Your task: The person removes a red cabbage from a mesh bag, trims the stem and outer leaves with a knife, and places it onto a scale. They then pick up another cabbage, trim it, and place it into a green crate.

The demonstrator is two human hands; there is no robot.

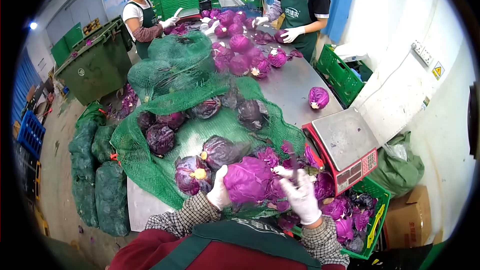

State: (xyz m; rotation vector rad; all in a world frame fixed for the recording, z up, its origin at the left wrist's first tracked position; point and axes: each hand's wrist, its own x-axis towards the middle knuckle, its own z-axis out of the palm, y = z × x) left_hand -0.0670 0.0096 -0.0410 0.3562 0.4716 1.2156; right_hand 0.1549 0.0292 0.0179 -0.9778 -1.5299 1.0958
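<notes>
My gloved left hand [219,190] grips the side of a bright purple cabbage [248,180], its outer leaves stripped to a smooth surface. Just right of that cabbage is my gloved right hand [302,197], its fingers closed around what looks like a knife [294,162]; the dark narrow blade points up and is blurred. Dull, untrimmed cabbages [190,172] with pale cut stems lie close to my left hand. Loose purple leaves [270,157] surround the blade. Under the cabbages spreads an opened green mesh bag [200,127].
A red scale [345,142] stands at the right, above a green crate of leaves [382,205]. Full mesh sacks [111,197] lean at the left. Two co-workers [142,17] [302,12] handle cabbages at the metal table's [295,90] far end. One cabbage [318,98] sits alone.
</notes>
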